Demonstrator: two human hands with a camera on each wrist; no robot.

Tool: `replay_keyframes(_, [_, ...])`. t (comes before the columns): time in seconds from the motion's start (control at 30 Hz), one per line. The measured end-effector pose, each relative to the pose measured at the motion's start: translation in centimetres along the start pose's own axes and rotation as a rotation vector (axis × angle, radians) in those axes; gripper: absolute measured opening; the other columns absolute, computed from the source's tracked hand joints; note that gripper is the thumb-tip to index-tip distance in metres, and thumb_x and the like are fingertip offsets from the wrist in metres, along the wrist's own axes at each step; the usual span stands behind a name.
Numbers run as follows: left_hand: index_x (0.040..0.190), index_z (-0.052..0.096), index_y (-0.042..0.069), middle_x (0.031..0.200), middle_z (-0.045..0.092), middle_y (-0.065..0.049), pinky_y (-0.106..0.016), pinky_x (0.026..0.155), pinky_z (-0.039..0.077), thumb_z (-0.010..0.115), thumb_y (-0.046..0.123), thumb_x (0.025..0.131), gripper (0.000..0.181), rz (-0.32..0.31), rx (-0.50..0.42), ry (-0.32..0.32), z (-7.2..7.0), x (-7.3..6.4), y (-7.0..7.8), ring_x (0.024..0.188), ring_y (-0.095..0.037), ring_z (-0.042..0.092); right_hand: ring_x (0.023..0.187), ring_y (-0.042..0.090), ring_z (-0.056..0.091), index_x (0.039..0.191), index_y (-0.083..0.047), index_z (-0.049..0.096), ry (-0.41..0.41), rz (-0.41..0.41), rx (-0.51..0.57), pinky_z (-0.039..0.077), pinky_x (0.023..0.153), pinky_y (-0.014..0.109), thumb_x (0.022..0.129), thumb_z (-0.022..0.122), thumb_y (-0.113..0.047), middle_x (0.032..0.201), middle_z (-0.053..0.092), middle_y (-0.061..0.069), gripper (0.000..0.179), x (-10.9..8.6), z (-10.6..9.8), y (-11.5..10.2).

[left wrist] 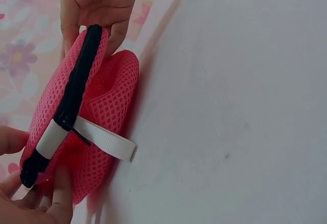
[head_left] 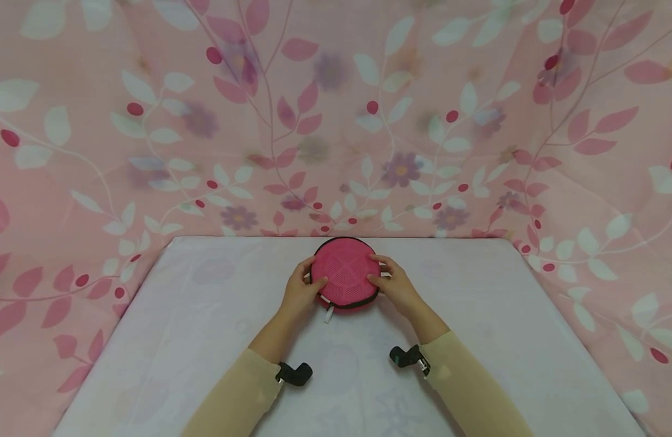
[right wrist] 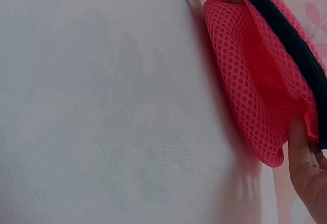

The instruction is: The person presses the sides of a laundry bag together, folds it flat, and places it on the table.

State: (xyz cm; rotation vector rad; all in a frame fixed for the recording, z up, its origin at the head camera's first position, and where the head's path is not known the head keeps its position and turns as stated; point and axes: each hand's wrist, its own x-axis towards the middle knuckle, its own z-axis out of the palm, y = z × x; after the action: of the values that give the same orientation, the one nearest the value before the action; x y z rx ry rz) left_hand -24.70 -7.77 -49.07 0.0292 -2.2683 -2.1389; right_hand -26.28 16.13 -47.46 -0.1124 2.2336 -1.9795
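A round pink mesh pouch (head_left: pixel 346 270) with a black zipper (left wrist: pixel 77 83) along its edge is held up near the table's far edge. My left hand (head_left: pixel 303 286) grips its left side, thumb on the front face. On the opposite side my right hand (head_left: pixel 397 285) holds it the same way. From the zipper hangs a white ribbon loop (left wrist: pixel 110 141), seen at the lower left in the head view. Both wrist views show the pouch's soft mesh side (right wrist: pixel 245 91) sagging below the zipper, close to the table surface.
A white cloth covers the table (head_left: pixel 205 340). Behind and around it hangs a pink floral curtain (head_left: pixel 336 121). Each forearm wears a beige sleeve and a small black camera mount (head_left: pixel 296 374) at the wrist.
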Motion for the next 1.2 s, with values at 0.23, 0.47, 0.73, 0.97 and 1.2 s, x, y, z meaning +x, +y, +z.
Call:
replay_keyframes(0.23, [0.149, 0.042, 0.005, 0.144, 0.051, -0.015, -0.030, 0.086, 0.054, 0.069, 0.007, 0.093, 0.062, 0.023, 0.094, 0.030, -0.4, -0.5, 0.3, 0.119, -0.030, 0.058, 0.106, 0.030, 0.061, 0.144, -0.007, 0.050, 0.034, -0.051, -0.193, 0.053, 0.082, 0.031, 0.095, 0.067, -0.007, 0.136, 0.049, 0.022, 0.052, -0.6, -0.3, -0.6])
replay_keyframes(0.47, [0.149, 0.043, 0.010, 0.146, 0.048, -0.014, -0.042, 0.095, 0.051, 0.068, 0.011, 0.094, 0.060, 0.067, 0.177, 0.040, -0.5, -0.7, 1.0, 0.122, -0.030, 0.057, 0.120, 0.041, 0.055, 0.139, 0.000, 0.053, 0.092, -0.175, -0.402, 0.049, 0.098, 0.050, 0.094, 0.066, -0.006, 0.138, 0.046, 0.026, 0.047, -1.3, -0.2, -1.7])
replay_keyframes(0.73, [0.148, 0.044, 0.006, 0.147, 0.045, -0.019, -0.053, 0.109, 0.038, 0.071, 0.013, 0.092, 0.063, 0.237, 0.413, 0.085, -0.1, -1.5, 2.3, 0.133, -0.036, 0.044, 0.118, 0.042, 0.054, 0.139, -0.001, 0.054, 0.116, -0.295, -0.614, 0.047, 0.098, 0.052, 0.093, 0.067, -0.012, 0.134, 0.050, 0.026, 0.049, -2.0, 0.4, -2.5])
replay_keyframes(0.97, [0.147, 0.045, 0.006, 0.150, 0.043, -0.017, -0.056, 0.113, 0.030, 0.072, 0.015, 0.091, 0.063, 0.335, 0.544, 0.052, 0.5, -1.4, 2.8, 0.139, -0.037, 0.037, 0.130, 0.038, 0.049, 0.141, -0.002, 0.054, 0.108, -0.376, -0.730, 0.038, 0.109, 0.053, 0.093, 0.067, -0.015, 0.137, 0.052, 0.023, 0.051, -1.9, 0.6, -2.8])
replay_keyframes(1.2, [0.146, 0.047, 0.005, 0.151, 0.043, -0.017, -0.063, 0.110, 0.029, 0.071, 0.022, 0.092, 0.061, 0.383, 0.672, -0.016, 0.8, -0.9, 2.6, 0.139, -0.038, 0.037, 0.132, 0.038, 0.047, 0.143, -0.003, 0.053, 0.062, -0.466, -0.826, 0.037, 0.110, 0.053, 0.096, 0.066, -0.019, 0.143, 0.051, 0.020, 0.051, -1.5, 0.8, -2.8])
